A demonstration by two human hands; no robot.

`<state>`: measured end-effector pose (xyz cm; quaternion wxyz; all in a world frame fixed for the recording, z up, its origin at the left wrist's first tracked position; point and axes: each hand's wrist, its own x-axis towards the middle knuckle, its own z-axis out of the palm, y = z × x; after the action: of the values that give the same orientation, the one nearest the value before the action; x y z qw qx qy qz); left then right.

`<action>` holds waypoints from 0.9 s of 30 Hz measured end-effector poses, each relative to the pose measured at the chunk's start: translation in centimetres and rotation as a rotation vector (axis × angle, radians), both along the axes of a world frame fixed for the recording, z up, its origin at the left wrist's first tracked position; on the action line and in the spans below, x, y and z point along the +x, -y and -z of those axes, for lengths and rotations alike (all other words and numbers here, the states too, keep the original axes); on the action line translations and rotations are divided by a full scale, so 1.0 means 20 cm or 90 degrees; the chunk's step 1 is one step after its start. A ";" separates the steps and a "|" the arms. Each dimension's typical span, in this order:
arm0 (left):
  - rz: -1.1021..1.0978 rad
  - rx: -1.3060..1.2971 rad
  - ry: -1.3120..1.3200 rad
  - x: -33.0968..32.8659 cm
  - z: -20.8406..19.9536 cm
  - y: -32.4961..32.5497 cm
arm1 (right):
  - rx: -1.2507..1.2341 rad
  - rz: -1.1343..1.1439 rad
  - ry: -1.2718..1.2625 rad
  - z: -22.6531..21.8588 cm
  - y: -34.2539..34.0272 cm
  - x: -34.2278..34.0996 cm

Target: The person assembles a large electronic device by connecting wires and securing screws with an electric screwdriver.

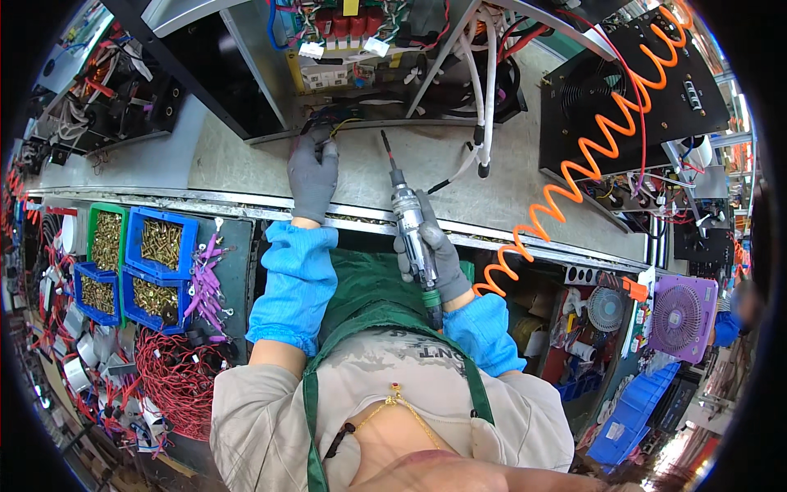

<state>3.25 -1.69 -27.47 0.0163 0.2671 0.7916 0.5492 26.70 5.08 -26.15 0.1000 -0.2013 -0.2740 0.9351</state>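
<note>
My right hand, in a grey glove, is wrapped round a silver power screwdriver. The tool's long thin bit points up and away, toward the open metal cabinet, and touches nothing. My left hand, gloved the same way, is at the cabinet's near lower edge. Its fingers are pinched on thin dark and yellow wires; the exact grip is partly hidden. Inside the cabinet are a green circuit board with red parts and white connectors. White cables hang from its right side.
An orange coiled hose crosses down the right side. Blue screw bins and a green bin stand at left, beside purple-sleeved cables and red wire bundles. A black fan panel and a purple fan are at right.
</note>
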 end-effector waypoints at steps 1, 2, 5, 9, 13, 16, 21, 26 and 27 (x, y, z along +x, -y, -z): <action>0.008 0.006 0.063 0.03 -0.01 0.02 | -0.007 -0.006 0.000 0.01 0.00 0.01; 0.016 0.012 0.125 0.04 -0.02 0.03 | -0.014 -0.012 0.001 0.02 0.00 0.02; 0.003 0.010 -0.068 0.08 0.10 0.06 | -0.016 -0.032 -0.005 0.04 0.00 0.01; 0.047 0.050 0.035 0.11 0.09 0.08 | -0.026 -0.053 -0.003 0.02 0.02 -0.01; 0.002 0.251 0.224 0.12 0.10 0.20 | 0.014 -0.066 0.080 0.03 0.04 0.00; -0.010 0.302 0.336 0.15 0.07 0.29 | 0.063 -0.073 0.145 0.01 0.07 -0.02; 0.044 0.096 0.030 0.12 0.17 0.32 | 0.108 -0.085 0.152 0.01 0.06 -0.02; 0.053 0.090 0.128 0.20 0.06 0.35 | 0.064 -0.106 0.158 0.11 0.02 0.00; 0.064 0.101 0.180 0.21 0.03 0.38 | 0.063 -0.115 0.157 0.11 0.02 0.00</action>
<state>7.52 -9.34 -27.98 0.1337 0.2265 0.7211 0.6409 26.63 4.74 -28.45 -0.0087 -0.2839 -0.3472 0.8938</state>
